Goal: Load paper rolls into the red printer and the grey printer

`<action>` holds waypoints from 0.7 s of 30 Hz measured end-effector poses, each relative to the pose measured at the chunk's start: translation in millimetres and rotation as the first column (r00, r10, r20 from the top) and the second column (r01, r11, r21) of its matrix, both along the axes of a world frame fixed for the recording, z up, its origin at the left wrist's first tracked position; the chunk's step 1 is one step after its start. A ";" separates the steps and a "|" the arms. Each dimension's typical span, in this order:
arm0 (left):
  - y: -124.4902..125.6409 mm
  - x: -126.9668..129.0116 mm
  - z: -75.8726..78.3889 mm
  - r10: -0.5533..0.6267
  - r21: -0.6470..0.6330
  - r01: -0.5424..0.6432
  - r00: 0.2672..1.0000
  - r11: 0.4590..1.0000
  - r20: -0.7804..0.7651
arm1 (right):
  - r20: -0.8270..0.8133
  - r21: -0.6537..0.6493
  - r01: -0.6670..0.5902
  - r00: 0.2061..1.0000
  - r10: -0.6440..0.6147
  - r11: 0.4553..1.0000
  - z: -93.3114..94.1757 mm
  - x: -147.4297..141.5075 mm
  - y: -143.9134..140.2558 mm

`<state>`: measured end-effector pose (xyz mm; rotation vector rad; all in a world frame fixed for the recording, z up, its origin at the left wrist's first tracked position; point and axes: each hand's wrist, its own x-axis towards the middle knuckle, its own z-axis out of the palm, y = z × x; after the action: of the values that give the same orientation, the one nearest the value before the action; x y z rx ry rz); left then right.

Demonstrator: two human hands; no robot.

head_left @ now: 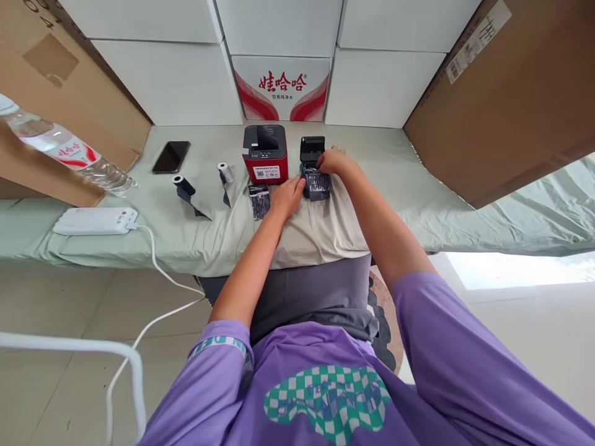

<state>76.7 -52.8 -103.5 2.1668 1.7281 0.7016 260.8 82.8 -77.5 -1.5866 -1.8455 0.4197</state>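
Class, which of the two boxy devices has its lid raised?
The small black device at the right hand: its lid stands up, while the larger red-and-black boxy device has none raised.

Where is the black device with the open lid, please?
In the head view, the black device is just right of centre, right of the red-and-black box, between the left hand and the right hand.

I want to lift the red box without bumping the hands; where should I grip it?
Probably the upper left and right walls, coming from above: the red box stands upright with flat sides, and the left hand sits close to its front right corner.
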 end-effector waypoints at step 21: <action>4.7 3.3 -2.7 -0.001 -0.020 0.002 0.996 1.000 0.086 | -0.374 0.156 -0.303 0.863 0.340 0.940 119.1 -108.0 -86.4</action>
<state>80.1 -48.1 -106.3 2.0925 1.6826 0.7626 152.8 -3.6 41.6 -1.0314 -1.7764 0.7370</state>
